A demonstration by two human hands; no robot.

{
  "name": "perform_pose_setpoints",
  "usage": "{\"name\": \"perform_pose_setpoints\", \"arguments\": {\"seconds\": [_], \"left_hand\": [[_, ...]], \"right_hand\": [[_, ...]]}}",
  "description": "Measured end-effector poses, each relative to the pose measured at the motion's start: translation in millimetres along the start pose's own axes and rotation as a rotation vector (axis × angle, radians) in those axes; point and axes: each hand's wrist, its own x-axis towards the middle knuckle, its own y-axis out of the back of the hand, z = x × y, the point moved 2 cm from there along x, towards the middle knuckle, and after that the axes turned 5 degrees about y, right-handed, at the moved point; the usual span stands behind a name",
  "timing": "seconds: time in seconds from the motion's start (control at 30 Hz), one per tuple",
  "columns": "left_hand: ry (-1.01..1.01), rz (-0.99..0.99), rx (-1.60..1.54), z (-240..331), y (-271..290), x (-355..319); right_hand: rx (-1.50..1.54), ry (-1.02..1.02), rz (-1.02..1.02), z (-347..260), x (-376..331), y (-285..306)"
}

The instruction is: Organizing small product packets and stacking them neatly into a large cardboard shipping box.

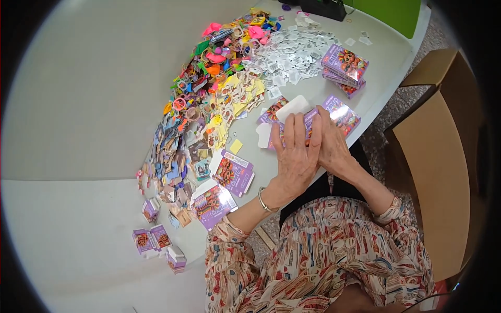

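Note:
Both my hands are on a small purple carton (311, 112) near the table's front edge. Its white flaps stand open at the left side and the far side. My left hand (296, 159) lies over the carton's near left part with its fingers bent over the top. My right hand (334, 146) holds the right end, fingers close together. Another printed purple carton (272, 111) lies just behind, partly hidden. Right of my right hand is a purple carton (343, 117), and beyond it stands a stack of closed cartons (345, 68).
A colourful trinket heap (224, 57), white slips (297, 52), yellow cards (236, 96) and blue-grey pieces (169, 141) curve across the table. Open cartons (233, 173) lie left of my left forearm. Several small cartons (151, 240) are farther left. A large cardboard box (430, 172) stands at right.

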Motion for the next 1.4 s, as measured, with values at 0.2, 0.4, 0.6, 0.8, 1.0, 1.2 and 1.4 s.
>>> {"name": "perform_pose_setpoints", "arguments": {"seconds": [0.2, 0.4, 0.6, 0.8, 1.0, 1.2, 1.4], "left_hand": [[0.360, 0.005, -0.389, -100, 6, 4], [0.534, -0.240, 0.075, -252, -41, -35], [0.387, -0.118, 0.028, -247, -56, -29], [0.453, -0.035, -0.159, -249, -42, -33], [0.727, 0.053, -0.561, -186, 1, -11], [0.440, 0.050, -0.677, -57, 54, 9], [0.178, -0.061, -0.491, -31, 39, 21]], "right_hand": [[-0.004, -0.065, 0.027, 8, 1, 17], [-0.010, 0.122, -0.008, -9, -9, 16], [0.055, 0.104, -0.005, 1, -15, 16], [0.137, 0.180, -0.028, 3, -20, 11], [0.195, 0.177, -0.075, 13, -26, 12], [-0.006, 0.179, -0.012, 5, -26, 7], [-0.011, 0.100, -0.036, 0, -30, 11]]}}
